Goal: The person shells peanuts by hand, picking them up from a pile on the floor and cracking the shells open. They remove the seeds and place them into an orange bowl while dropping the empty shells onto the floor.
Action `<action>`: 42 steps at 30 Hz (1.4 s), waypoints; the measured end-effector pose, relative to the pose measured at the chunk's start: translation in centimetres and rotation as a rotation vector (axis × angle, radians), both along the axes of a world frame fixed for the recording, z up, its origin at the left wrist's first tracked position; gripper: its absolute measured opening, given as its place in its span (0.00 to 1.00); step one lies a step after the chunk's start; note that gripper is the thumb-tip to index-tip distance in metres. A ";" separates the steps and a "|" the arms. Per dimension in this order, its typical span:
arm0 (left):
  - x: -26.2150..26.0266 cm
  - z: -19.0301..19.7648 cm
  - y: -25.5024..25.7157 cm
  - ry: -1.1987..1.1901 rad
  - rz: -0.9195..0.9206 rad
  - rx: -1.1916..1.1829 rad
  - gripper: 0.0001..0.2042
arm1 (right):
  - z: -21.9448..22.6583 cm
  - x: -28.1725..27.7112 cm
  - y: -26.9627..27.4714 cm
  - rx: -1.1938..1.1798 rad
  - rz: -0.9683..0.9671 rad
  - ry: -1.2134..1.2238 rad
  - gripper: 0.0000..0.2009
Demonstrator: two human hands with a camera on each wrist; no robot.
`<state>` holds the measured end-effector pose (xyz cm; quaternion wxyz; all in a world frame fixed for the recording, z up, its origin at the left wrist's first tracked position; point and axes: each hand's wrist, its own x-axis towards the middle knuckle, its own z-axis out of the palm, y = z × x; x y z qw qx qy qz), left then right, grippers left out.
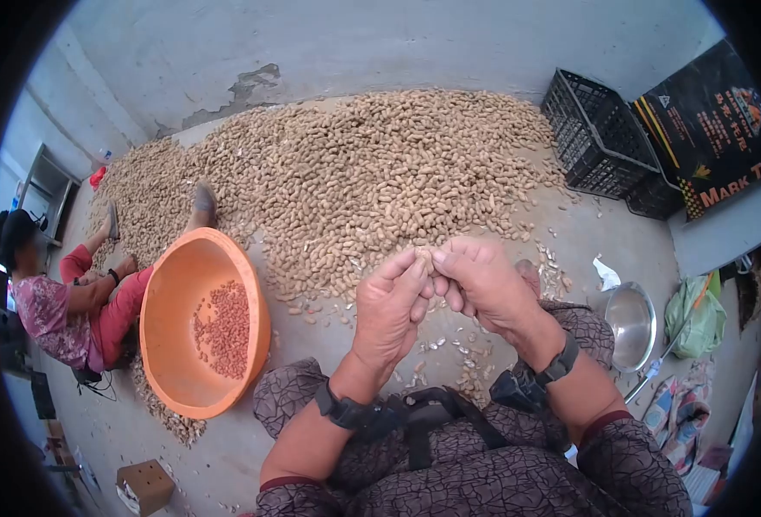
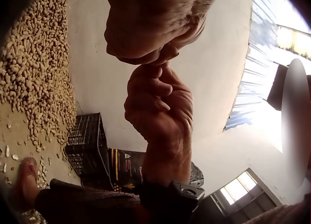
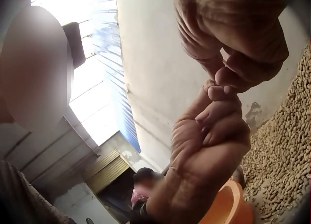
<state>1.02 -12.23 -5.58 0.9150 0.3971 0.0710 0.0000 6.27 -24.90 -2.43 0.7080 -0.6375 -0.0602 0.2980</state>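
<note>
In the head view, my left hand (image 1: 389, 306) and right hand (image 1: 488, 280) meet fingertip to fingertip over my lap. Between their thumbs and forefingers they pinch a small tan peanut (image 1: 424, 253), mostly covered by the fingers. The left wrist view has the right hand (image 2: 160, 105) below and the left hand (image 2: 150, 27) above, tips together. Beyond the hands spreads a large heap of unshelled peanuts (image 1: 398, 164). An orange basin (image 1: 163, 345) to the left holds reddish shelled kernels (image 1: 225, 332).
Another person (image 1: 62, 310) sits left of the basin. Black crates (image 1: 600, 142) and a printed black sack (image 1: 717, 129) stand at the back right. A metal bowl (image 1: 632, 327) and a green plastic bag (image 1: 695, 319) lie to my right. Broken shells (image 1: 449, 345) litter the floor before me.
</note>
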 end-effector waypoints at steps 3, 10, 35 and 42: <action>0.8 -0.3 0.9 -0.060 -0.011 -0.032 0.07 | 0.2 0.7 0.3 -0.050 -0.022 -0.107 0.09; 0.8 -0.1 1.3 -0.099 -0.173 -0.056 0.09 | 0.7 0.7 0.2 0.014 -0.003 -0.183 0.15; -0.1 1.1 0.2 -0.131 -0.142 0.259 0.15 | -0.2 1.2 -0.4 0.258 0.194 -0.003 0.15; 0.2 1.6 -0.1 -0.038 -0.136 0.216 0.16 | -0.2 1.1 -0.2 0.225 0.194 -0.056 0.13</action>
